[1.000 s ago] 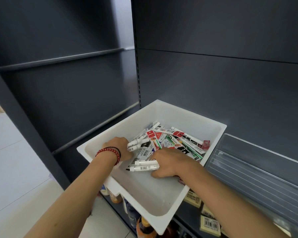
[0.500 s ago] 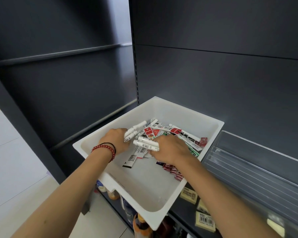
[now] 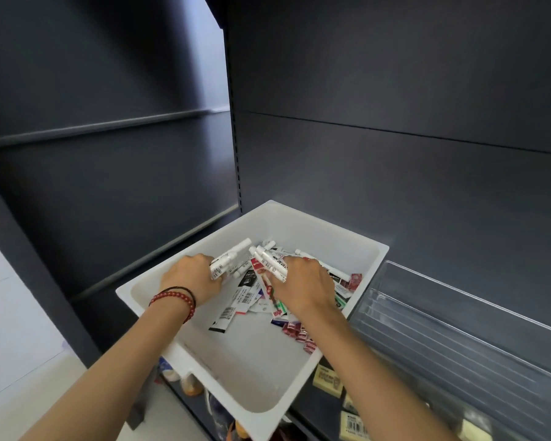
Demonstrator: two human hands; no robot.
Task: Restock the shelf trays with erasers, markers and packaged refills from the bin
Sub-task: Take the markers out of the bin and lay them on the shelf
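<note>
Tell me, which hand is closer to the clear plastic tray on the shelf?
Right. The right hand grips white markers in the half of the bin beside the clear tray. The left hand holds other markers at its opposite side, farther from the tray.

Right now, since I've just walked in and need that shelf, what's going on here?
A person is digging through the white bin. The left hand grips a bunch of white markers, the right hand holds a second bunch, both above the loose packaged refills. The clear tray sits beside the bin, to its right.
</note>
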